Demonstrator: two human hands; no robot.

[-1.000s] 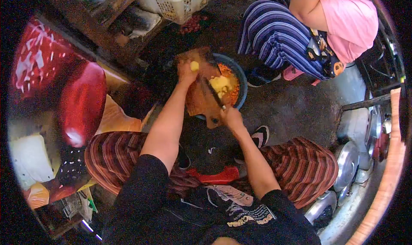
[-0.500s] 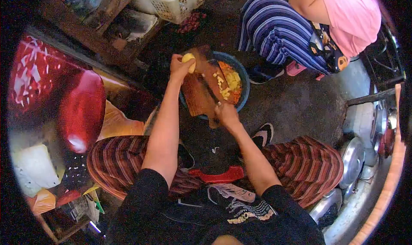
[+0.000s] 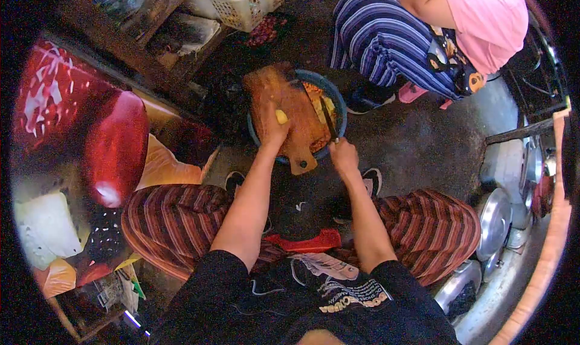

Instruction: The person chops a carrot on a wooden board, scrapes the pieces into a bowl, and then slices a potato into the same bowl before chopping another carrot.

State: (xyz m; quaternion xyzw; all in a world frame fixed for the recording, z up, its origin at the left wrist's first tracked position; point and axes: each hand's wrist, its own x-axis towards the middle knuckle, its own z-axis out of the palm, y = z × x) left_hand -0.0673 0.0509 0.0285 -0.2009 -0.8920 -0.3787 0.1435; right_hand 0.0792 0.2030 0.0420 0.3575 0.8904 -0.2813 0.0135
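Dark floor (image 3: 417, 143) stretches right of basin (image 3: 342, 109); board (image 3: 300, 112) overhangs it; left hand (image 3: 273, 129) holds yellow piece (image 3: 281, 116), right hand (image 3: 344, 156) grips knife (image 3: 330, 123).

A yellow piece (image 3: 281, 116) in the left hand (image 3: 272, 124), a knife (image 3: 329, 120) in the right (image 3: 344, 155).

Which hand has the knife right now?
The right hand holds the knife, blade over the blue basin; the left hand instead holds a yellow piece over the cutting board.

The cutting board (image 3: 296, 118) lies across the basin (image 3: 343, 112); the basket (image 3: 244, 10) stands beyond, pot lids (image 3: 494, 224) at the right.
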